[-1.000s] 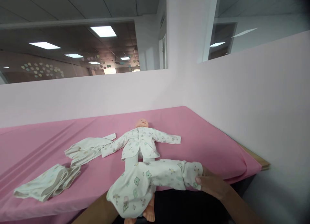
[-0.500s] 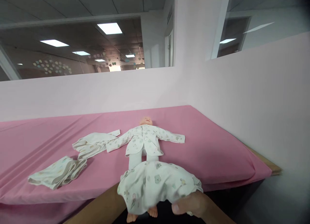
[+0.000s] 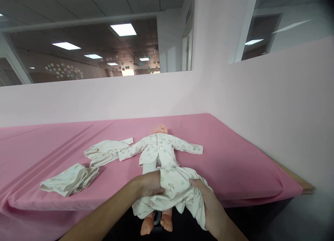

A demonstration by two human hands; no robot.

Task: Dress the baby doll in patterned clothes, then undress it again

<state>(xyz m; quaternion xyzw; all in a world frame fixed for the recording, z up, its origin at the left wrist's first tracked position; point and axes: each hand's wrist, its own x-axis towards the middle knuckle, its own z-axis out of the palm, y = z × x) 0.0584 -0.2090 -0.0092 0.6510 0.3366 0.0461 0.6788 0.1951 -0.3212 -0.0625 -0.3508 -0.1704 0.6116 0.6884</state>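
A baby doll (image 3: 159, 129) lies on its back on the pink sheet (image 3: 229, 154), in a white printed jacket (image 3: 159, 150). Its bare feet (image 3: 156, 224) hang past the near edge. White printed trousers (image 3: 175, 192) are bunched over its legs. My left hand (image 3: 148, 184) is closed on the trousers' upper left part, near the doll's waist. My right hand (image 3: 208, 205) grips the fabric on the right side, fingers wrapped into it.
Two more white printed garments lie left of the doll: a loose one (image 3: 106, 153) beside its sleeve and a folded one (image 3: 70, 178) nearer the front edge. A pale wall (image 3: 273, 102) borders the bed at the back and right.
The trousers were held spread out by a leg end on the right, then gathered. Both hands have moved up with them over the doll's legs toward its waist.
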